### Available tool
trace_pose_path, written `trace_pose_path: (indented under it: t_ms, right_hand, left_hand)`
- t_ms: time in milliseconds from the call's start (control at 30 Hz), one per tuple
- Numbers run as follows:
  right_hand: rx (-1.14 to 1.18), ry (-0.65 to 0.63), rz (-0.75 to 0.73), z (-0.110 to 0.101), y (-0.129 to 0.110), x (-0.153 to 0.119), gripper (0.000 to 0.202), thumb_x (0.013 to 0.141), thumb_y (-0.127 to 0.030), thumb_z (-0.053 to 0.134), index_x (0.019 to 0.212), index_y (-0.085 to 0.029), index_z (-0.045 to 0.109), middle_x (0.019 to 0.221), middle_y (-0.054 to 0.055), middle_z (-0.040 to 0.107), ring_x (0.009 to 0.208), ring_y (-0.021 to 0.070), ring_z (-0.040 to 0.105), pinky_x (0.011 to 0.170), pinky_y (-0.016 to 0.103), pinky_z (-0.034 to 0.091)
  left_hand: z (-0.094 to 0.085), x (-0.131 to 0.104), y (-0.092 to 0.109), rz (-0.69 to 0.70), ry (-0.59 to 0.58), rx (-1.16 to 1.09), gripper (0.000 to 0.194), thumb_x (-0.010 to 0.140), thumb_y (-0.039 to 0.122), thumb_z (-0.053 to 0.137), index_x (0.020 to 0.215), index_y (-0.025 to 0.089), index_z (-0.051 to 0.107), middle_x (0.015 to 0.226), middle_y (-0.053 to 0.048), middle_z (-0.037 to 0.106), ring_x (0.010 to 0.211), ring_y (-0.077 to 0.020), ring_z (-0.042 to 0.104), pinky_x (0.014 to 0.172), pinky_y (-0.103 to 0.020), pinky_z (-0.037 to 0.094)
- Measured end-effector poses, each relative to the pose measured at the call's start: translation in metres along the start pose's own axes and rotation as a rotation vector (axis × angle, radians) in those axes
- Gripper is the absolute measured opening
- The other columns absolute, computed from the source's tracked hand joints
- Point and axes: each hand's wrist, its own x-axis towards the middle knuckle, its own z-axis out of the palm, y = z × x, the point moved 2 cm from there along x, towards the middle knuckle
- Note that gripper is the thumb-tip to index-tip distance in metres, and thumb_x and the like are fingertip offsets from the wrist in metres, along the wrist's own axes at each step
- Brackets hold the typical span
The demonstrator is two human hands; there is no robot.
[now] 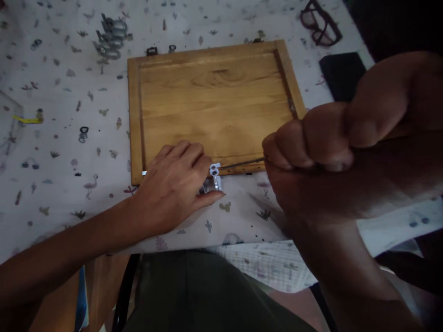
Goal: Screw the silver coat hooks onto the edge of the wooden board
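A framed wooden panel point(214, 101) lies flat on the patterned tablecloth. At its near edge sits a small shiny metal hinge point(215, 170) with screw holes. My left hand point(173, 184) grips the hinge from the left, the thumb below it and the fingers resting on the frame. My right hand point(318, 143), close to the camera, is closed in a fist round a screwdriver. Only the thin screwdriver shaft point(244, 163) shows, pointing left with its tip at the hinge; the handle is hidden in the fist.
Several grey metal pieces point(110, 37) stand at the back left of the tablecloth point(69, 152). Glasses point(320, 23) and a dark flat object point(342, 74) lie at the back right. At far left is a yellow strip point(27, 120). The table's near edge borders the person's lap.
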Motion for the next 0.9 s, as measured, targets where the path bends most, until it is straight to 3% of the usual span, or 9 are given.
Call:
trace_pose_path:
  t_ms: [167, 333, 467, 633, 800, 900]
  right_hand:
    - [0.115, -0.148, -0.039, 0.001, 0.001, -0.008, 0.048, 0.09, -0.047, 0.063, 0.063, -0.019, 0.036, 0.047, -0.007, 0.018, 0.035, 0.0036, 0.018, 0.036, 0.02, 0.017]
    - [0.114, -0.206, -0.029, -0.003, 0.004, -0.01, 0.046, 0.085, -0.052, 0.067, 0.064, -0.022, 0.039, 0.048, -0.006, 0.017, 0.034, 0.0077, 0.016, 0.034, 0.028, 0.015]
    - [0.047, -0.235, -0.045, -0.007, 0.005, -0.01, 0.039, 0.09, -0.049, 0.06, 0.069, -0.023, 0.039, 0.051, -0.005, 0.016, 0.038, 0.008, 0.017, 0.038, 0.026, 0.019]
    - [0.209, -0.386, -0.064, -0.002, 0.005, -0.009, 0.039, 0.085, -0.041, 0.066, 0.068, -0.021, 0.038, 0.051, -0.006, 0.027, 0.039, 0.005, 0.024, 0.039, 0.023, 0.02]
    - [0.102, -0.244, -0.069, 0.015, -0.004, -0.011, 0.043, 0.081, -0.048, 0.068, 0.061, -0.022, 0.04, 0.048, -0.005, 0.029, 0.036, 0.0057, 0.021, 0.036, 0.027, 0.015]
    - [-0.009, -0.309, -0.021, 0.02, -0.005, -0.004, 0.044, 0.077, -0.057, 0.068, 0.057, -0.025, 0.044, 0.043, -0.003, 0.039, 0.036, 0.0088, 0.028, 0.035, 0.031, 0.016]
  left_hand:
    - [0.001, -0.001, -0.001, -0.005, 0.003, -0.009, 0.037, 0.089, 0.047, 0.07, 0.098, 0.011, 0.068, 0.096, -0.01, 0.065, 0.095, -0.0294, 0.061, 0.079, -0.042, 0.048]
    - [0.002, -0.001, -0.002, 0.003, 0.021, -0.004, 0.042, 0.087, 0.05, 0.071, 0.098, 0.01, 0.068, 0.095, -0.01, 0.064, 0.095, -0.0299, 0.061, 0.078, -0.042, 0.048]
    - [0.003, -0.001, -0.002, 0.003, 0.032, 0.007, 0.041, 0.087, 0.051, 0.071, 0.097, 0.011, 0.068, 0.095, -0.009, 0.064, 0.094, -0.0297, 0.062, 0.079, -0.042, 0.048]
    - [0.003, -0.001, 0.0, -0.005, 0.026, 0.02, 0.041, 0.086, 0.05, 0.071, 0.096, 0.011, 0.068, 0.095, -0.01, 0.065, 0.094, -0.0295, 0.062, 0.078, -0.041, 0.048]
    - [0.004, -0.001, -0.001, 0.007, 0.05, 0.025, 0.038, 0.088, 0.05, 0.069, 0.094, 0.012, 0.068, 0.095, -0.01, 0.065, 0.094, -0.0291, 0.062, 0.077, -0.041, 0.048]
    - [0.005, -0.001, -0.001, 0.007, 0.045, 0.017, 0.037, 0.086, 0.049, 0.072, 0.092, 0.013, 0.067, 0.095, -0.01, 0.065, 0.095, -0.0303, 0.062, 0.078, -0.041, 0.048]
